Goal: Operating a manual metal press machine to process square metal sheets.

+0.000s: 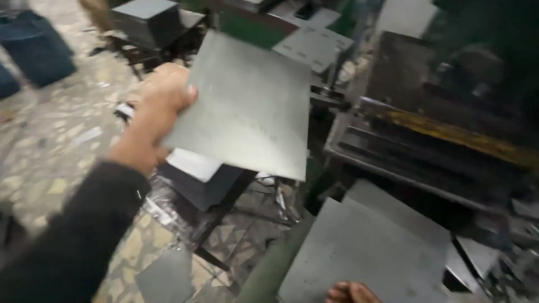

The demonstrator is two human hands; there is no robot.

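My left hand grips the left edge of a flat grey metal sheet and holds it in the air, tilted, above a dark stack of sheets on a low stand. A dark sleeve covers that arm. Only the fingertips of my right hand show at the bottom edge, resting on another grey sheet that lies on a green-edged surface. The frame is blurred.
A dark press machine with a yellowish bar stands at the right. More grey sheets lie at the top centre, and a dark box-like stack at the top left. A blue container stands on the speckled floor.
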